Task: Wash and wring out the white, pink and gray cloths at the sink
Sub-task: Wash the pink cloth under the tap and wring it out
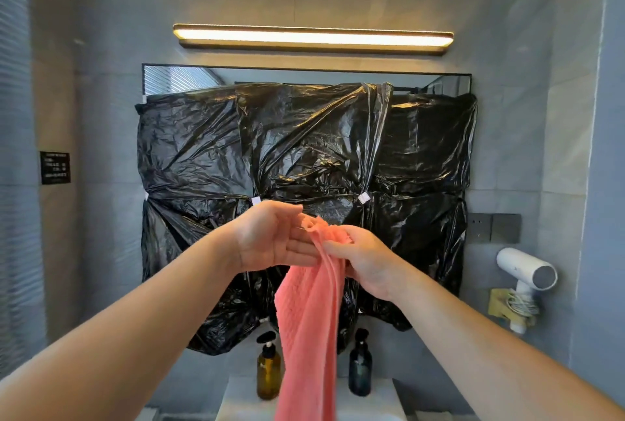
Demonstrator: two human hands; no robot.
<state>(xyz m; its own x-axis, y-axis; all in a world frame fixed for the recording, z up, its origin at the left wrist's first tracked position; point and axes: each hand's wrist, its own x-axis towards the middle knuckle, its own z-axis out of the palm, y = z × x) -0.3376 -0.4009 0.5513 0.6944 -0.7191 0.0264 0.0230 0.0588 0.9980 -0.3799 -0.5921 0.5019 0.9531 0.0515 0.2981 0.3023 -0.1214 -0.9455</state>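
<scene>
pink cloth, between left hand, right hand

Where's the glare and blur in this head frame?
Head view: light bar blows out; glints streak the black plastic sheeting; the wide-angle lens bows the top edge of the mirror; pink cloth looks slightly soft low down.

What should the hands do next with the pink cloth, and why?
Probably close the left hand on the top edge and spread it out: the pink cloth hangs folded and bunched, pinched by the right hand, while the left lies nearly flat.
</scene>
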